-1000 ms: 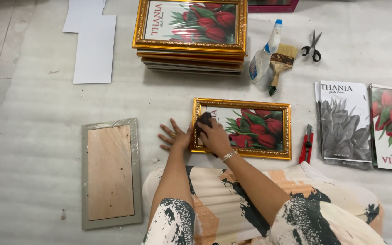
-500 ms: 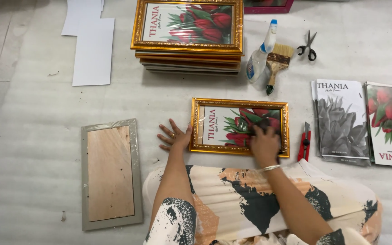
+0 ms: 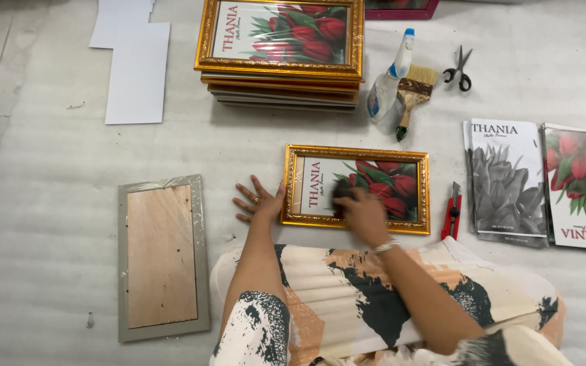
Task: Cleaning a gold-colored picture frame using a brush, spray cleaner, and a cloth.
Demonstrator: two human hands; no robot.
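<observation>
Your left hand (image 3: 258,202) lies open, fingers spread, flat on the foam sheet (image 3: 49,203) & touching the left edge of 1 gold picture frame (image 3: 355,189) right in front of you. Your right hand (image 3: 361,210) is curled over a dark cloth (image 3: 342,193) pressed on the frame's glass. Behind: 1 stack of gold frames (image 3: 281,51), approx. 5 high. Also 1 spray bottle (image 3: 389,85), 1 brush (image 3: 412,95), 1 pr scissors (image 3: 458,68), 1 red cutter (image 3: 452,211), 1 backing board (image 3: 162,256) at left, 2 print piles (image 3: 540,183) at right.

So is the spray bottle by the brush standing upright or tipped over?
Tipped over. The spray bottle lies on its side on the floor covering, nozzle pointing away from the person, beside the brush.
</observation>
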